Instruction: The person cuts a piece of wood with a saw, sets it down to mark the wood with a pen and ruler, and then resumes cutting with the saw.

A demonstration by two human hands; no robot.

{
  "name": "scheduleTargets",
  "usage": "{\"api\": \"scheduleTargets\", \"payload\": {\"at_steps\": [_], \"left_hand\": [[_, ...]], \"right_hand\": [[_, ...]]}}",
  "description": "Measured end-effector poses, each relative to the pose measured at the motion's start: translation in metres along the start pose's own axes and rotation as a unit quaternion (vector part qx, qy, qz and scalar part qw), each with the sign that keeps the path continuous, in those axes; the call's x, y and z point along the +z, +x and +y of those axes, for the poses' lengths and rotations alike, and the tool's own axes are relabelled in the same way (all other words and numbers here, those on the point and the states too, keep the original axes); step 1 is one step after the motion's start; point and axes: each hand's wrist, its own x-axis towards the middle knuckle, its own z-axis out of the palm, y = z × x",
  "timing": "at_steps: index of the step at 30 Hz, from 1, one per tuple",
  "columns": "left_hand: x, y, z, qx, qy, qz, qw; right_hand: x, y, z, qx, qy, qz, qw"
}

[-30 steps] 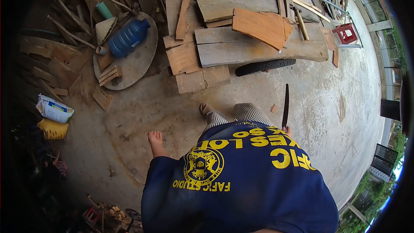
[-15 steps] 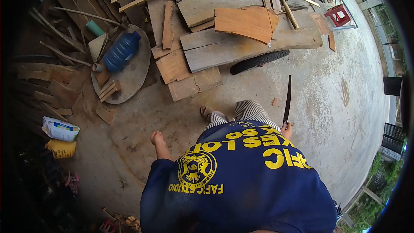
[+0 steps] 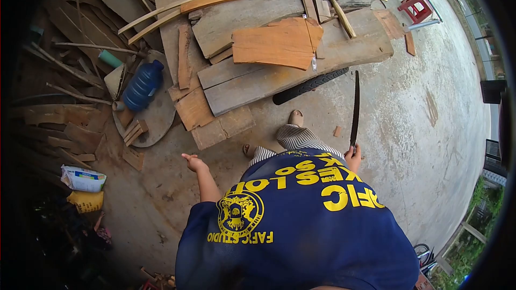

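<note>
The right hand [image 3: 352, 158] has its fingers wrapped around the lower end of a long, narrow, dark saw-like blade [image 3: 356, 107], which stands out forward over the pale concrete floor [image 3: 414, 113], well apart from the boards. The left hand [image 3: 194, 162] hangs out to the side, its fingers loosely parted and partly curled. A small brown wood offcut [image 3: 337, 131] lies on the floor near the blade, to its left. Ahead, a broad orange-brown wooden board [image 3: 274, 44] rests on a wide, weathered grey plank [image 3: 250, 87], with a wooden-handled hammer [image 3: 342, 18] to its right. A black rubber tyre [image 3: 312, 86] shows below the plank's near edge. Farther left, a blue plastic water jug [image 3: 142, 87] lies on a round grey slab [image 3: 162, 122].
</note>
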Motion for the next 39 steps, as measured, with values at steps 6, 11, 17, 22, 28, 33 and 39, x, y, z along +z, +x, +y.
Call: {"api": "scheduleTargets", "payload": {"at_steps": [6, 11, 17, 22, 28, 33, 39], "left_hand": [[0.087, -0.08, 0.031, 0.337, -0.045, -0.03, 0.94], [0.173, -0.227, 0.108, 0.671, 0.139, -0.2, 0.7], [0.317, -0.329, 0.149, 0.781, 0.249, -0.274, 0.503], [0.404, -0.324, 0.144, 0.81, 0.297, -0.208, 0.46], [0.392, -0.335, 0.145, 0.787, 0.353, -0.231, 0.45], [0.399, -0.34, 0.158, 0.751, 0.366, -0.254, 0.487], [0.409, -0.339, 0.159, 0.724, 0.401, -0.254, 0.5]], "right_hand": [[-0.021, 0.079, -0.068, -0.113, 0.013, -0.052, 0.992], [-0.027, 0.123, -0.154, -0.181, 0.015, -0.165, 0.97], [0.008, 0.145, -0.25, -0.258, -0.056, -0.269, 0.926], [-0.004, 0.125, -0.288, -0.211, -0.083, -0.297, 0.927], [-0.029, 0.099, -0.308, -0.156, -0.087, -0.316, 0.932], [-0.009, 0.1, -0.32, -0.127, -0.102, -0.328, 0.93], [-0.003, 0.104, -0.334, -0.1, -0.151, -0.344, 0.921]]}}
